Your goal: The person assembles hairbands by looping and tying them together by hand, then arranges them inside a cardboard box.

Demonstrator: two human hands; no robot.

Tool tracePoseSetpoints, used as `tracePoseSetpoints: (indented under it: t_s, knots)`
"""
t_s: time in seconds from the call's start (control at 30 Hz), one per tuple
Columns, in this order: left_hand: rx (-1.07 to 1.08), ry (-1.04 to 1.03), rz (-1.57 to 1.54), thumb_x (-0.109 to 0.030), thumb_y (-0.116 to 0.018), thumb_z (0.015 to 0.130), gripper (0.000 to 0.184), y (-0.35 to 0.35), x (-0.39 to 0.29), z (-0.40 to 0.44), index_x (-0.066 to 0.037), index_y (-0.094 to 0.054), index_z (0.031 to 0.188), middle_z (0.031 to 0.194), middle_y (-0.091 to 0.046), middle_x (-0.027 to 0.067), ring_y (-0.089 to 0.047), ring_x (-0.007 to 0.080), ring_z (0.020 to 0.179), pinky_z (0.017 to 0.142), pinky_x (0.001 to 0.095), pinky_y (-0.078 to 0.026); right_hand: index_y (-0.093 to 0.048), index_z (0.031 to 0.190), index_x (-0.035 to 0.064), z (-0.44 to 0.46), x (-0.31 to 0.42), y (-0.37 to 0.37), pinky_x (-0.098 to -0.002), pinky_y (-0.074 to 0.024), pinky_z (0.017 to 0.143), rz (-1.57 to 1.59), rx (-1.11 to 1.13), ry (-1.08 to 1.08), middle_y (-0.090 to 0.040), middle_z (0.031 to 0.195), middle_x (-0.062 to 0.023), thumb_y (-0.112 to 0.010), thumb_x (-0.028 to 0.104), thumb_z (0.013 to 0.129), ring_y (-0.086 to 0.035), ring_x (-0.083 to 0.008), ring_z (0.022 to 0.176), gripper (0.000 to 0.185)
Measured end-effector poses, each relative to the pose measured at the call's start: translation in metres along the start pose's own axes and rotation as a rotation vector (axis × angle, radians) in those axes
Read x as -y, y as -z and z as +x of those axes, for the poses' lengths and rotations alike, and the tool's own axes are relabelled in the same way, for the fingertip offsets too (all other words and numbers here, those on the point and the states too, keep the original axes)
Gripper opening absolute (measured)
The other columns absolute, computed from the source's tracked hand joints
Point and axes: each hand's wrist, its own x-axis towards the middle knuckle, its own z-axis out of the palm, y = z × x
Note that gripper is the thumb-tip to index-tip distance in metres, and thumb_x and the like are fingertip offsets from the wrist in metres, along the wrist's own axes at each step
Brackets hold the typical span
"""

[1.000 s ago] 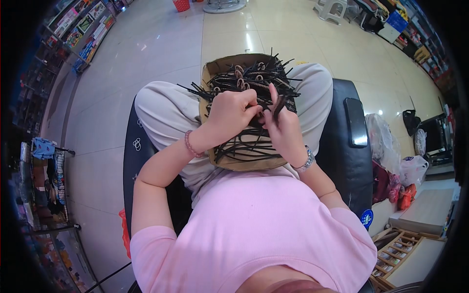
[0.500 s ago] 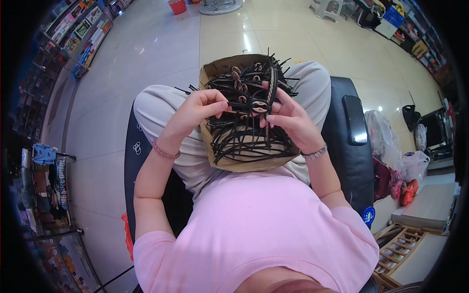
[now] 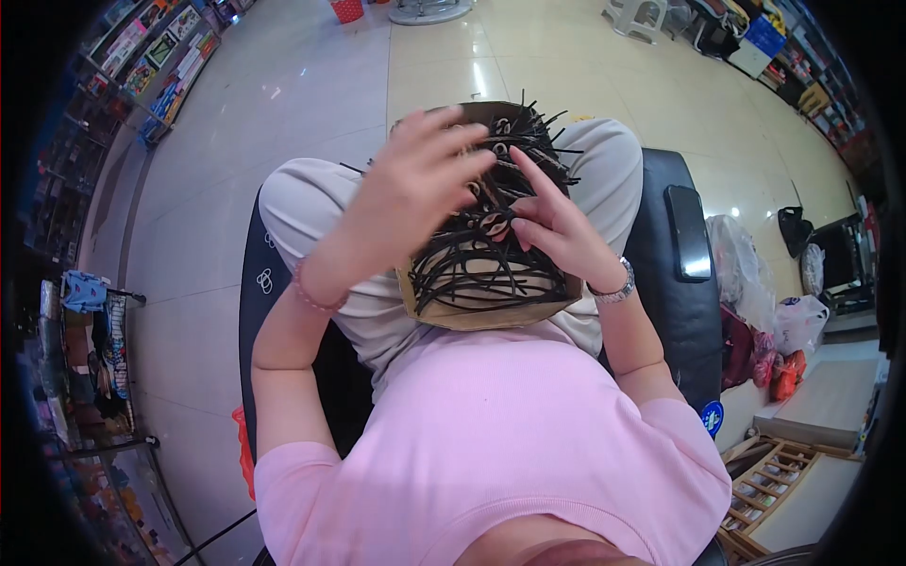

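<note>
A cardboard box [image 3: 491,316] rests on the lap, holding many black cords [image 3: 472,274] and several braided bracelets with brown beads. Over its left side, my left hand [image 3: 420,179] is raised, blurred by motion, with its fingers spread and nothing seen between them. My right hand [image 3: 559,224] is at the box's right side, pinching one end of a black bracelet with a brown oval bead [image 3: 494,224] between thumb and a finger. Its index finger points up and away. The bracelet lies over the cords, its left part close below my left hand.
A phone [image 3: 688,234] lies on the black seat [image 3: 675,321] at the right, and loose pale rings [image 3: 265,280] lie on its left part. Plastic bags [image 3: 800,325] stand on the floor at right. Shelves line both sides, and a white stool [image 3: 637,17] stands ahead.
My left hand has let go of the cords, opened and moved up over the box. My right hand still holds the bracelet, whose braided end no longer stands up across the fingers.
</note>
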Motion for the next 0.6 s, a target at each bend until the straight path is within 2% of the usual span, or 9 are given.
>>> tracePoseSetpoints:
  t_s: [0.03, 0.1, 0.13, 0.27, 0.3, 0.43, 0.6]
  knots:
    - [0.001, 0.002, 0.001, -0.003, -0.065, 0.083, 0.025, -0.008, -0.005, -0.001, -0.007, -0.069, 0.108, 0.119, -0.062, 0.0066, -0.055, 0.0137, 0.101, 0.082, 0.0294, -0.049, -0.02, 0.153, 0.0058, 0.001, 0.0, -0.001, -0.0191, -0.0428, 0.062, -0.011, 0.005, 0.01, -0.066, 0.089, -0.0138, -0.049, -0.009, 0.089, -0.053, -0.0118, 0.07, 0.072]
    - [0.132, -0.065, -0.044, -0.001, -0.063, 0.082, 0.024, -0.026, -0.009, -0.008, -0.004, -0.068, 0.105, 0.106, -0.067, 0.0067, -0.06, 0.0149, 0.09, 0.077, 0.0282, -0.05, -0.026, 0.152, 0.0058, 0.0, 0.0, -0.002, -0.0194, -0.0423, 0.061, -0.031, 0.01, 0.03, -0.066, 0.086, -0.0117, -0.051, -0.009, 0.088, -0.052, -0.0112, 0.069, 0.07]
    - [0.136, -0.065, -0.048, -0.001, -0.063, 0.082, 0.024, -0.027, -0.01, -0.009, -0.004, -0.068, 0.105, 0.106, -0.067, 0.0067, -0.06, 0.0149, 0.09, 0.077, 0.0282, -0.05, -0.026, 0.152, 0.0058, 0.0, 0.0, -0.001, -0.0194, -0.0423, 0.061, -0.027, 0.008, 0.027, -0.066, 0.086, -0.0117, -0.051, -0.009, 0.088, -0.052, -0.0112, 0.069, 0.07]
    - [0.523, 0.546, -0.592, -0.007, -0.064, 0.082, 0.014, -0.024, -0.014, -0.013, 0.0, -0.066, 0.094, 0.083, -0.068, 0.0049, -0.063, 0.0208, 0.074, 0.071, 0.031, -0.05, -0.056, 0.132, 0.0025, 0.001, 0.005, 0.003, -0.0211, -0.0416, 0.059, -0.345, -0.066, 0.14, -0.066, 0.079, -0.0063, -0.059, -0.007, 0.084, -0.05, -0.0112, 0.065, 0.049]
    - [0.524, 0.548, -0.593, -0.007, -0.064, 0.082, 0.014, -0.025, -0.012, -0.015, 0.0, -0.066, 0.094, 0.083, -0.068, 0.0049, -0.063, 0.0208, 0.074, 0.071, 0.031, -0.05, -0.056, 0.132, 0.0025, 0.002, 0.005, 0.004, -0.0211, -0.0416, 0.059, -0.343, -0.064, 0.139, -0.066, 0.079, -0.0063, -0.059, -0.007, 0.084, -0.05, -0.0112, 0.065, 0.049]
    - [0.493, 0.721, -0.961, -0.007, -0.061, 0.084, 0.012, -0.033, -0.006, -0.028, 0.001, -0.064, 0.093, 0.075, -0.067, 0.0073, -0.06, 0.0204, 0.062, 0.06, 0.0298, -0.047, -0.069, 0.101, -0.0004, 0.0, 0.006, 0.011, -0.0217, -0.0415, 0.057, -0.542, -0.025, 0.144, -0.066, 0.075, -0.004, -0.064, -0.004, 0.081, -0.051, -0.0111, 0.062, 0.021]
    - [0.456, 0.749, -0.865, -0.003, -0.058, 0.086, 0.01, -0.029, -0.009, -0.028, 0.001, -0.064, 0.093, 0.075, -0.065, 0.0049, -0.055, 0.0134, 0.06, 0.057, 0.0253, -0.044, -0.066, 0.087, 0.0002, 0.002, 0.011, 0.004, -0.0281, -0.0467, 0.066, -0.467, -0.083, 0.103, -0.069, 0.077, -0.0066, -0.066, 0.0, 0.077, -0.057, -0.0191, 0.063, 0.01]
